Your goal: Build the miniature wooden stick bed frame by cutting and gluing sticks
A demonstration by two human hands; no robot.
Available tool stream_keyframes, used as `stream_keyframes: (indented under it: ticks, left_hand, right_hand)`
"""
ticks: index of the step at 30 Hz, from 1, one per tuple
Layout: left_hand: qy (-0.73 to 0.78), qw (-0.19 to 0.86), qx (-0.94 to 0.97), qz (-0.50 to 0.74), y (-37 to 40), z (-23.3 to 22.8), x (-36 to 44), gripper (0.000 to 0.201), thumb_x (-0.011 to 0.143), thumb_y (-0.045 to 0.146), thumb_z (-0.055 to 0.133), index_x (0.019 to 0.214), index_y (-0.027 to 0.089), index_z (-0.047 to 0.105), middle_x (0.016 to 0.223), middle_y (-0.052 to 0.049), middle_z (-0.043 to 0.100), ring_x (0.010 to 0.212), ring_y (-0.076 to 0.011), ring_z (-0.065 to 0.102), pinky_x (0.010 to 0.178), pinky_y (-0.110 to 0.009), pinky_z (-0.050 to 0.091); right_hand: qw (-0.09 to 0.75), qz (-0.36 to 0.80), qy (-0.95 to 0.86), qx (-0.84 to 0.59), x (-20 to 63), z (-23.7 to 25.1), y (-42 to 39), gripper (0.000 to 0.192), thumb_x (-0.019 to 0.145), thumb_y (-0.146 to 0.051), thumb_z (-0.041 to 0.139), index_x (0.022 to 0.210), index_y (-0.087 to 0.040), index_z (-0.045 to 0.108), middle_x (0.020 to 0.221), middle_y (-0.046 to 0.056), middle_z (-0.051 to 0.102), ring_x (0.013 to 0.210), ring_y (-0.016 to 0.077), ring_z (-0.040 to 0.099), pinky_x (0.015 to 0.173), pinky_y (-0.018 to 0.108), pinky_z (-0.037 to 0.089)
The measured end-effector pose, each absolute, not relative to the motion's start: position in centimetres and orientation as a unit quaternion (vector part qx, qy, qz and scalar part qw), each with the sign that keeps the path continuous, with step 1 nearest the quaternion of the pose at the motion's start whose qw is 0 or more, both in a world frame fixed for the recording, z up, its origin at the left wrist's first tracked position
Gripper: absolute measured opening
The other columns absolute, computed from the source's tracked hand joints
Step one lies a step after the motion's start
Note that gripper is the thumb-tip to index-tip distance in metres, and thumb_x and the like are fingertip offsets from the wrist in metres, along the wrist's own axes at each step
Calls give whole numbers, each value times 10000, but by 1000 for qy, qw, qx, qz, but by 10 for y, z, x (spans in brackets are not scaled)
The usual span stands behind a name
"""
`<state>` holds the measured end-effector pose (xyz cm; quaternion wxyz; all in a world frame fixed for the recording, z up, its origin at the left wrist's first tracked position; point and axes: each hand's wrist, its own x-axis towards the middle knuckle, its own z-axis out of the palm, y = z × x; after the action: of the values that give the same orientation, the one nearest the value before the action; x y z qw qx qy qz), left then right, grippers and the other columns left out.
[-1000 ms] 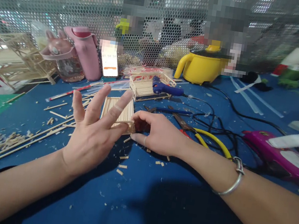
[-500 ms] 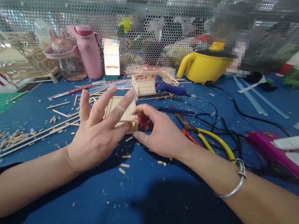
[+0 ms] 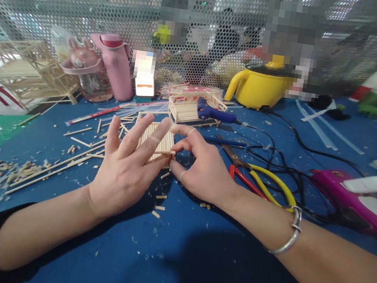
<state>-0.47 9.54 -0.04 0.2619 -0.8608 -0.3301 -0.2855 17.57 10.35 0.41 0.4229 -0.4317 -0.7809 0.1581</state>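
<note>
The slatted stick piece seems to be very light, because it is made from thin wooden sticks laid side by side. I judge that it is stiff along the sticks but fragile at the joints, and also at the narrow strip on its near side, which could crack or come loose under a strong squeeze. The wood looks dry, so it should not be slippery. The better place to take hold is at the side edges or the corners, with a soft pinch, and not by pressing on the middle of the slats.

The piece is at the tabletop, well inward from the left edge and more toward the far edge, in front of a small wooden frame. It is between the two hands. The left hand has its fingers spread wide, reaching over the left part of the slats, while its thumb lies along the near side. The right hand has its fingers curved and rather narrow, with the tips at the right side; I cannot tell whether they really grip it, because the contact is partly hidden
</note>
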Motion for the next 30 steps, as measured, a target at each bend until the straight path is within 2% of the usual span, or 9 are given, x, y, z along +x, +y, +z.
stream_keyframes:
  ticks: [3, 5, 8, 10, 13, 17, 23, 26, 30]
  left_hand:
    - [-323, 228, -863, -314, 94, 7, -7, 342, 810, 156, 582, 1115, 310, 559, 1386, -29, 502, 1345, -283, 362, 1128, -588, 152]
    - [-345, 173, -868, -313, 95, 14, -8, 449, 783, 157, 575, 1208, 271, 488, 1305, -63, 565, 1291, -276, 430, 1118, -579, 199]
    - [-376, 60, -889, -253, 102, 25, -7, 602, 746, 153, 551, 1317, 205, 367, 1173, -80, 631, 1180, -251, 537, 1096, -568, 253]
    - [-374, 21, -901, -218, 108, 30, -4, 650, 729, 136, 545, 1339, 229, 338, 1103, -45, 661, 1112, -228, 585, 1096, -565, 245]
    - [-368, 16, -909, -198, 114, 34, 1, 649, 736, 129, 552, 1334, 267, 343, 1019, -5, 690, 1041, -218, 619, 1091, -568, 233]
    - [-368, 19, -910, -189, 117, 35, 4, 613, 768, 131, 537, 1336, 268, 350, 986, -3, 702, 990, -217, 638, 1040, -530, 323]
    - [-386, 16, -898, -211, 113, 34, 3, 610, 780, 154, 554, 1348, 259, 357, 923, -9, 707, 898, -210, 669, 1009, -517, 380]
    - [-401, 8, -887, -230, 110, 32, 6, 558, 822, 161, 533, 1347, 241, 361, 893, -6, 706, 869, -193, 677, 1017, -514, 383]
    - [-417, -5, -880, -227, 111, 29, 7, 582, 828, 160, 539, 1365, 253, 334, 925, -9, 711, 890, -184, 675, 1014, -493, 399]
  right_hand:
    - [423, 175, -784, -418, 176, 2, 105, 506, 737, -99, 567, 1211, -234, 449, 808, -37, 648, 803, 143, 624, 795, 288, 442]
    - [423, 195, -783, -412, 176, 1, 106, 517, 739, -106, 570, 1220, -237, 437, 797, -41, 625, 794, 139, 611, 798, 292, 442]
    - [420, 222, -773, -420, 176, -1, 107, 529, 739, -114, 574, 1233, -238, 429, 793, -40, 603, 786, 135, 603, 803, 295, 442]
    - [421, 237, -762, -431, 176, -1, 107, 538, 737, -120, 580, 1241, -232, 426, 801, -34, 616, 795, 137, 608, 806, 296, 442]
    - [423, 260, -750, -437, 176, -2, 106, 581, 730, -115, 587, 1272, -229, 409, 838, -23, 660, 823, 145, 625, 821, 301, 442]
    - [421, 264, -741, -451, 177, -1, 105, 628, 720, -124, 605, 1304, -215, 393, 862, -11, 692, 837, 154, 638, 824, 306, 447]
    - [409, 221, -760, -454, 176, 1, 104, 698, 713, -100, 594, 1360, -200, 353, 806, -22, 678, 798, 159, 634, 800, 306, 449]
    - [401, 214, -764, -458, 176, 1, 104, 728, 722, -101, 584, 1390, -195, 313, 827, -17, 677, 802, 160, 629, 795, 306, 451]
    - [387, 218, -778, -444, 181, 3, 106, 766, 725, -122, 600, 1415, -209, 280, 912, -1, 660, 851, 156, 607, 823, 306, 451]
